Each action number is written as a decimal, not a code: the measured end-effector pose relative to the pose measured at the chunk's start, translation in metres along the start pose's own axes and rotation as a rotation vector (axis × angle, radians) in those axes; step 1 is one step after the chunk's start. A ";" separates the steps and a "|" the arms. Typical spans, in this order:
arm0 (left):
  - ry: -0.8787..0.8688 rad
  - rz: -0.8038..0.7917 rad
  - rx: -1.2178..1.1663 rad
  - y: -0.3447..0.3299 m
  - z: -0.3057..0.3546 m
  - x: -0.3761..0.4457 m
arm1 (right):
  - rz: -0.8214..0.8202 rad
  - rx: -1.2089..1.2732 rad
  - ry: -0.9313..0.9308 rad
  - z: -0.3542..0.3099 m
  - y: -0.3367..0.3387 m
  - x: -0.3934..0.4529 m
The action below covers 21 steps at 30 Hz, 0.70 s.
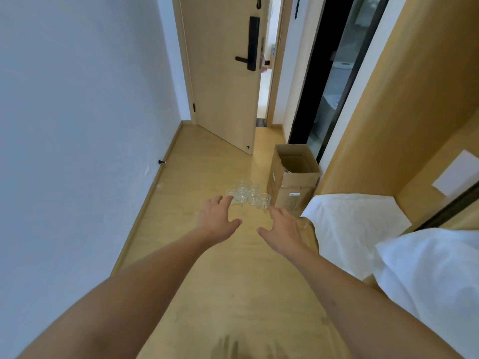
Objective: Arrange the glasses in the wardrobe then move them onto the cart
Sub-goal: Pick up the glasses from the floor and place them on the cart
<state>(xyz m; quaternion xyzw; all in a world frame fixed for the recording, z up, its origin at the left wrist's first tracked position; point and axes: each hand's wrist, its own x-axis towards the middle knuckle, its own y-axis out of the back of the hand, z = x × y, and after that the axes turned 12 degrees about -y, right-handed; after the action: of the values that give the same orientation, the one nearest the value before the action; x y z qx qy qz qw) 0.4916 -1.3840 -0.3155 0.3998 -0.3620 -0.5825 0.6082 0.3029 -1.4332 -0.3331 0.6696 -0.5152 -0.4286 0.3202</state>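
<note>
Two spread hands (217, 221), clustered glasses (247, 195)

Box (293, 177) (open) flanks glasses (247, 195); floor (207, 161) leftward bare.

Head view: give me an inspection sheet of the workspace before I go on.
Surface: wooden floor, bare between the arms.
Job's things: cluster of clear glasses standing on the floor; count unclear.
Clutter: open cardboard box right of the glasses, contents unclear.
Grippers: left hand and right hand open, fingers spread, reaching toward the glasses, holding nothing; whether fingertips touch glass cannot be told.
Cables: nothing seen.
Surroundings: white wall left; door ajar ahead; white bedding right. No wardrobe interior or cart identifiable.
</note>
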 end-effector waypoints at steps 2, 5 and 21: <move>0.015 -0.015 -0.002 -0.001 -0.007 0.021 | -0.025 -0.004 -0.001 -0.005 -0.002 0.022; 0.040 -0.031 -0.003 0.000 -0.022 0.052 | -0.055 0.008 -0.005 -0.015 -0.007 0.053; 0.041 -0.159 -0.048 0.006 -0.169 0.262 | -0.136 0.005 -0.157 -0.123 -0.063 0.258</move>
<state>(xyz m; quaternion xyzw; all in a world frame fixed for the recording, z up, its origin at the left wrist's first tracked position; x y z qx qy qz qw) 0.6626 -1.6341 -0.3877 0.4244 -0.3028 -0.6290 0.5767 0.4668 -1.6671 -0.3979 0.6680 -0.4932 -0.4993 0.2475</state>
